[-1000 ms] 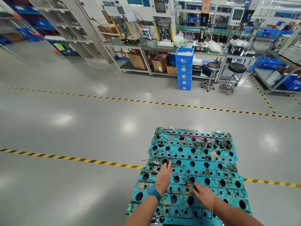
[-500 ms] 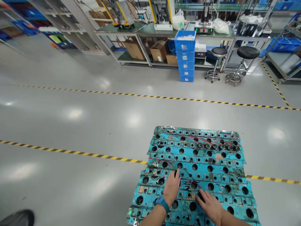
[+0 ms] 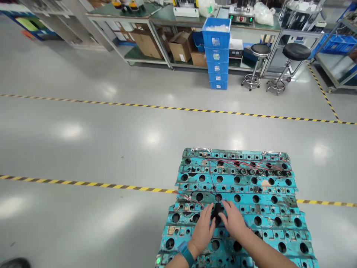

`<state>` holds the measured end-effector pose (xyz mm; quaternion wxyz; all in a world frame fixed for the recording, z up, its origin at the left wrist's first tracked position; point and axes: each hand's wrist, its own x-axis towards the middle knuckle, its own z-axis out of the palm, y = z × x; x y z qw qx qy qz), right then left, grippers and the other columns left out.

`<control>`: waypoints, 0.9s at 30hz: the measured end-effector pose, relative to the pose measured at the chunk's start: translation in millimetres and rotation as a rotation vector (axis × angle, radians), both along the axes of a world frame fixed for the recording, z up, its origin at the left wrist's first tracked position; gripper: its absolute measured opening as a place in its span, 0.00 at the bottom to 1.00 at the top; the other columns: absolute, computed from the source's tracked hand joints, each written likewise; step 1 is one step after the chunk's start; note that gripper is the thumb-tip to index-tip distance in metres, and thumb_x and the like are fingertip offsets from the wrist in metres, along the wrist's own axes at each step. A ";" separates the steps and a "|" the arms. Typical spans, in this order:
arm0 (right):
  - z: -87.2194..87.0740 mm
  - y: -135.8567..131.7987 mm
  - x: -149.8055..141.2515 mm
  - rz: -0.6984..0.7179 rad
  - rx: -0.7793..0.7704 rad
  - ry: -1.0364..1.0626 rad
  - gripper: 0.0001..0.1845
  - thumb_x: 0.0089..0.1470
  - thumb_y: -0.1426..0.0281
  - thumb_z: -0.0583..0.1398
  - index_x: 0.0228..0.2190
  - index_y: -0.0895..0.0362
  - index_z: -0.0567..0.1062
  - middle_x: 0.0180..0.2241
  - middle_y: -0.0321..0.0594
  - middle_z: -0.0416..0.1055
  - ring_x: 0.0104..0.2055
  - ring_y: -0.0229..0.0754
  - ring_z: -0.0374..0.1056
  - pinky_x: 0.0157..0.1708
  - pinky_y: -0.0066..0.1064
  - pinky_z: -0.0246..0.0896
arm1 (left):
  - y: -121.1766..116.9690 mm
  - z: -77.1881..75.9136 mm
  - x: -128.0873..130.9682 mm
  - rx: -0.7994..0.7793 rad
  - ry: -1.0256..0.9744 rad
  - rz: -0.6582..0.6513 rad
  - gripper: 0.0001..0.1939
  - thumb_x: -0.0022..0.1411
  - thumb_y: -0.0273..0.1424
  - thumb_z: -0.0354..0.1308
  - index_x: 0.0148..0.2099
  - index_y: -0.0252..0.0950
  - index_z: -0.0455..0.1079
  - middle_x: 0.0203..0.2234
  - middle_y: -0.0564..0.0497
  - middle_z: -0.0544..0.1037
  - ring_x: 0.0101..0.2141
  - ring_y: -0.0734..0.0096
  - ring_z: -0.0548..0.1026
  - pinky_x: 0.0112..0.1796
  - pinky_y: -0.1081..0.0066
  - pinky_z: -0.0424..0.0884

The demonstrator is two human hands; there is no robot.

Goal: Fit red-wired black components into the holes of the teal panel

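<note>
A worn turquoise board (image 3: pixel 192 203) with rows of round holes and slots lies in front of me. Between my hands is a small black block-like part (image 3: pixel 217 214), with thin dark red wires running up from it. My left hand (image 3: pixel 203 230), a teal watch band on its wrist, grips the part's left side. From the right, the fingers and thumb of my right hand (image 3: pixel 233 222) press against the same part. Several round black parts (image 3: pixel 260 172) sit in a row near the board's far right, with red wires (image 3: pixel 231 162) beside them.
Beyond the board is a grey floor (image 3: pixel 125 143) with yellow-black tape lines (image 3: pixel 156 107). Stacked blue crates (image 3: pixel 216 56), two round stools (image 3: pixel 296 52) and a long workbench (image 3: pixel 164 15) stand farther off. A wheeled rack (image 3: pixel 338 70) is at the right.
My right hand has moved up and left to meet my left hand at the black part. Wires now run straighter up the board. The view has tilted down slightly.
</note>
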<state>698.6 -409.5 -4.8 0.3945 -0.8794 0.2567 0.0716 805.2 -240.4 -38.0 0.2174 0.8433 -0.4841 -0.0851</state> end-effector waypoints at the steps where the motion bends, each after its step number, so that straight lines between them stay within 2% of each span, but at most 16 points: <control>1: -0.4 2.5 17.1 -0.009 0.023 0.004 0.25 0.64 0.66 0.56 0.59 0.60 0.69 0.55 0.52 0.66 0.55 0.50 0.66 0.58 0.41 0.63 | 3.0 3.0 4.5 0.001 -0.018 -0.004 0.29 0.72 0.28 0.48 0.72 0.39 0.47 0.62 0.42 0.66 0.62 0.64 0.65 0.59 0.58 0.71; 4: -5.6 9.5 46.3 0.050 0.009 0.041 0.15 0.57 0.71 0.60 0.47 0.61 0.74 0.49 0.49 0.68 0.49 0.51 0.68 0.52 0.40 0.66 | 3.8 15.2 19.9 -0.023 -0.087 -0.036 0.30 0.69 0.23 0.47 0.71 0.37 0.50 0.63 0.41 0.64 0.64 0.63 0.61 0.60 0.56 0.70; 8: -6.7 9.0 47.3 0.147 -0.049 0.048 0.12 0.52 0.75 0.62 0.41 0.61 0.75 0.46 0.47 0.70 0.46 0.51 0.69 0.47 0.40 0.66 | -12.5 34.2 46.2 0.019 -0.158 -0.217 0.40 0.61 0.14 0.44 0.73 0.37 0.48 0.71 0.44 0.51 0.70 0.59 0.49 0.63 0.51 0.63; 11: 0.7 -4.3 41.2 0.225 -0.094 0.003 0.08 0.54 0.77 0.59 0.37 0.60 0.74 0.46 0.46 0.70 0.46 0.48 0.68 0.47 0.37 0.64 | -30.8 45.9 67.7 0.032 -0.217 -0.375 0.40 0.59 0.13 0.45 0.73 0.35 0.51 0.72 0.43 0.49 0.71 0.56 0.43 0.63 0.50 0.62; 15: 10.9 -32.3 38.4 0.315 -0.163 -0.103 0.06 0.57 0.77 0.56 0.35 0.59 0.73 0.45 0.44 0.69 0.46 0.44 0.65 0.46 0.34 0.61 | -59.7 60.4 91.7 -0.044 -0.288 -0.409 0.36 0.59 0.14 0.51 0.69 0.38 0.59 0.71 0.36 0.46 0.71 0.46 0.41 0.62 0.44 0.59; 17: 13.8 -46.2 39.4 0.336 -0.197 -0.171 0.07 0.59 0.77 0.54 0.34 0.60 0.72 0.44 0.43 0.69 0.45 0.44 0.64 0.45 0.33 0.61 | -75.0 66.1 100.6 -0.062 -0.310 -0.436 0.32 0.61 0.16 0.53 0.67 0.37 0.62 0.70 0.36 0.48 0.70 0.45 0.44 0.63 0.44 0.56; 19: 15.3 -58.8 42.1 0.312 -0.230 -0.240 0.08 0.61 0.77 0.53 0.34 0.60 0.72 0.45 0.44 0.69 0.45 0.43 0.64 0.46 0.32 0.61 | -88.9 68.2 107.9 -0.067 -0.309 -0.465 0.23 0.65 0.19 0.53 0.61 0.34 0.67 0.67 0.38 0.59 0.69 0.49 0.49 0.64 0.46 0.53; 21: 15.0 -70.9 46.9 0.236 -0.271 -0.284 0.10 0.63 0.76 0.51 0.36 0.60 0.72 0.45 0.44 0.70 0.43 0.42 0.65 0.44 0.31 0.62 | -100.5 66.2 114.3 -0.077 -0.294 -0.449 0.14 0.67 0.21 0.52 0.53 0.32 0.70 0.55 0.42 0.73 0.63 0.53 0.60 0.62 0.49 0.56; 22: 14.0 -77.0 50.0 0.179 -0.295 -0.299 0.10 0.64 0.75 0.51 0.36 0.60 0.73 0.45 0.44 0.70 0.42 0.41 0.65 0.43 0.30 0.63 | -105.6 64.0 117.5 -0.085 -0.290 -0.426 0.11 0.68 0.21 0.51 0.50 0.32 0.71 0.48 0.44 0.76 0.58 0.55 0.66 0.60 0.51 0.59; 24: 9.8 -89.5 57.3 0.056 -0.347 -0.334 0.10 0.64 0.75 0.52 0.35 0.60 0.73 0.45 0.45 0.70 0.41 0.41 0.66 0.42 0.30 0.64 | -115.5 58.8 124.9 -0.093 -0.300 -0.374 0.09 0.68 0.21 0.52 0.48 0.31 0.71 0.38 0.46 0.77 0.49 0.58 0.70 0.54 0.55 0.63; 27: -1.4 -107.1 69.4 -0.098 -0.403 -0.398 0.11 0.64 0.74 0.51 0.34 0.61 0.73 0.48 0.48 0.69 0.44 0.41 0.68 0.46 0.29 0.65 | -133.0 53.1 139.1 -0.089 -0.329 -0.323 0.11 0.67 0.22 0.54 0.50 0.30 0.72 0.38 0.46 0.77 0.45 0.57 0.69 0.50 0.56 0.64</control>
